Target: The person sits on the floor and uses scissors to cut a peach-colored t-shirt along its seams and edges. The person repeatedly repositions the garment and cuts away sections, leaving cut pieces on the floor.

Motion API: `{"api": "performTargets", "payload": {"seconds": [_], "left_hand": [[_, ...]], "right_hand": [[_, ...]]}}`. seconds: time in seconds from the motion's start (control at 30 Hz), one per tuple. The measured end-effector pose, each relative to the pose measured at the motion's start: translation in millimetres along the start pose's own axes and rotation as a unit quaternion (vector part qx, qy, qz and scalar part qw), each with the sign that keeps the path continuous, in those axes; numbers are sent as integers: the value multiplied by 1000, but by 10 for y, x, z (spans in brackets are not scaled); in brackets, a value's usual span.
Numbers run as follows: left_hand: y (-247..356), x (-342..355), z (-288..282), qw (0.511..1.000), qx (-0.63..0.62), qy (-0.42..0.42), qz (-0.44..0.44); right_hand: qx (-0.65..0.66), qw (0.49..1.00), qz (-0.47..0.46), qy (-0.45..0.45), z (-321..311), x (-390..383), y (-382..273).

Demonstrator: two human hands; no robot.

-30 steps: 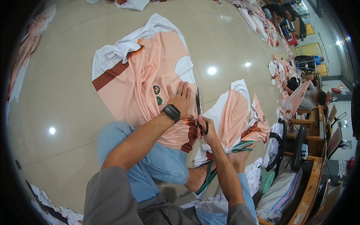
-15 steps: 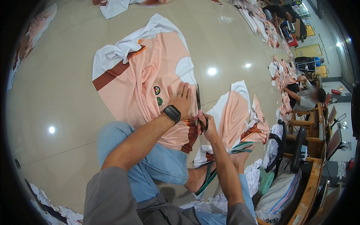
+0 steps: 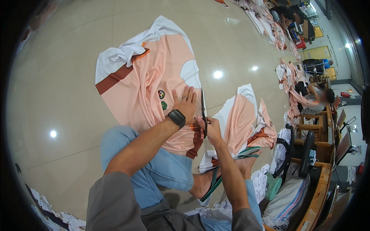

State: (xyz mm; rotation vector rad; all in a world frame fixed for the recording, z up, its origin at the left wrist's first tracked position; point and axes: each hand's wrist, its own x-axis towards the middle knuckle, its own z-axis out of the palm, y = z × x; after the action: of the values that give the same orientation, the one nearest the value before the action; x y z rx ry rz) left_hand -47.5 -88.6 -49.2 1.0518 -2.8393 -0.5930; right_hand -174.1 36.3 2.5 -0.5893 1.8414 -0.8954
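A pale peach fabric piece [image 3: 127, 96] with white areas, brown and orange bands and two round emblems lies spread on the floor. My left hand [image 3: 185, 106], with a ring and a dark watch, rests flat on it, fingers apart, just below its white curved patch. Beside it my right hand [image 3: 210, 129] grips black-handled scissors [image 3: 202, 106], whose blades point away from me along the fabric's right edge. A smaller peach and white piece [image 3: 241, 119] lies to the right, near my sandalled foot [image 3: 246, 161].
My bent knees in jeans frame the lower middle. More fabric [image 3: 262, 27] lies along the right. Two people [image 3: 322, 100] [image 3: 285, 15] sit among cloth there. A wooden bench [image 3: 316, 192], a black chair arm [image 3: 308, 152] and a striped sack [image 3: 283, 202] stand at lower right.
My right hand and the scissors have shifted and turned slightly; my left hand stays about in place. The nearer co-worker at right has moved arms and a peach cloth.
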Motion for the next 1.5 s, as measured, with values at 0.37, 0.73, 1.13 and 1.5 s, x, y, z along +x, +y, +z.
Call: {"api": "performTargets", "payload": {"seconds": [0.37,0.73,1.13,1.5], "left_hand": [[228,-231,-94,997,11,-58,53],[686,-736,-74,985,57,-123,108],[697,-777,17,987,40,-99,118],[699,-738,16,989,32,-91,110]], "right_hand": [[39,996,57,48,-781,-475,528],[-120,978,41,-164,-1560,-540,-77],[-151,970,-2,-190,-1335,-102,74],[-131,963,7,-237,-1585,122,72]]}}
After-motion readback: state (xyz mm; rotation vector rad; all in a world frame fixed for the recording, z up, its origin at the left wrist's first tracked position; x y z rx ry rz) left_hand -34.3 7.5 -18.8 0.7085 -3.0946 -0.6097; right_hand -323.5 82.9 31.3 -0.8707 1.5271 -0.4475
